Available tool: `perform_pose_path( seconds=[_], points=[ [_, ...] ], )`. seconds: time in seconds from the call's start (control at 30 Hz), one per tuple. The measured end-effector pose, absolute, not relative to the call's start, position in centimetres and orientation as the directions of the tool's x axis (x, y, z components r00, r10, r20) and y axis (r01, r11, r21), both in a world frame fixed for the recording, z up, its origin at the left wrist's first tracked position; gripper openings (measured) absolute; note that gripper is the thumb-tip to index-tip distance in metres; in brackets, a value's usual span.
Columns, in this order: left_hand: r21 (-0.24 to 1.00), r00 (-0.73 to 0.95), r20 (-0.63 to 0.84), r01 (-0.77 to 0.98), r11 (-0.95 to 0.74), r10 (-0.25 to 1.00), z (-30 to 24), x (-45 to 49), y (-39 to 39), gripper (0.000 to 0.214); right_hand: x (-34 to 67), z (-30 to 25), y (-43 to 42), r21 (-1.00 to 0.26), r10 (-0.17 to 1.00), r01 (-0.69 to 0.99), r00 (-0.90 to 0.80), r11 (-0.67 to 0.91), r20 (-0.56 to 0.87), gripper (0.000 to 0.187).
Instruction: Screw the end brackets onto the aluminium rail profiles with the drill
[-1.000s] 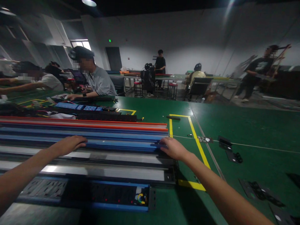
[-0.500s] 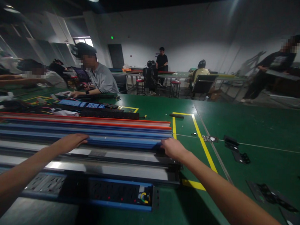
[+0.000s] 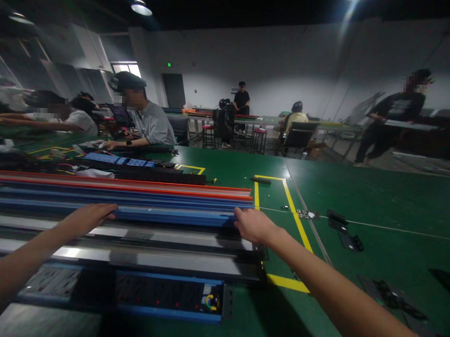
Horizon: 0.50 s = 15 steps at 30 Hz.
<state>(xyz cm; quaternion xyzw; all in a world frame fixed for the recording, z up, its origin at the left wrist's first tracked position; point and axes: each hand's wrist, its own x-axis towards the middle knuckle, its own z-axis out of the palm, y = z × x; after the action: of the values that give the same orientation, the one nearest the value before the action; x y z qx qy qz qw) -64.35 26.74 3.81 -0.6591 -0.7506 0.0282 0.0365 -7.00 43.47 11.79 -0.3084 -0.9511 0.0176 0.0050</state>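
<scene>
A long blue metal rail (image 3: 170,216) lies across the green table (image 3: 358,194), in front of a stack of blue and red rails (image 3: 134,190). My left hand (image 3: 86,217) is curled over the blue rail's near edge toward its middle. At the rail's right end my right hand (image 3: 251,224) grips it, fingers wrapped round the end. Nearer to me lie silver and black rails (image 3: 150,257). Nearest of all is an open blue power strip housing (image 3: 167,290) with sockets and coloured wires showing.
Small black plates (image 3: 343,228) lie scattered on the table's right side, beside yellow tape lines (image 3: 293,211). More power strips (image 3: 135,163) sit beyond the rail stack. People sit at the far left of the table; others sit or stand by benches farther back.
Both hands have slid a little to the left and toward me along with the blue rail; the grip looks the same. The view has shifted slightly.
</scene>
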Motion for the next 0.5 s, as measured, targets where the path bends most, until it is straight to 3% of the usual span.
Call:
perform_pose_path(
  seconds=[0.1,0.5],
  points=[
    [-0.142,-0.115,-0.053,0.984,0.107,0.992,4.1,-64.4,26.6,0.056,-7.5,11.1,43.7,-0.019,0.562,0.563,-0.826,0.826,-0.027,0.040],
    [-0.101,-0.135,-0.076,0.987,0.127,0.988,5.4,-63.8,27.6,0.049,-7.5,7.9,44.7,-0.071,0.544,0.540,-0.838,0.839,0.047,0.024]
  ],
)
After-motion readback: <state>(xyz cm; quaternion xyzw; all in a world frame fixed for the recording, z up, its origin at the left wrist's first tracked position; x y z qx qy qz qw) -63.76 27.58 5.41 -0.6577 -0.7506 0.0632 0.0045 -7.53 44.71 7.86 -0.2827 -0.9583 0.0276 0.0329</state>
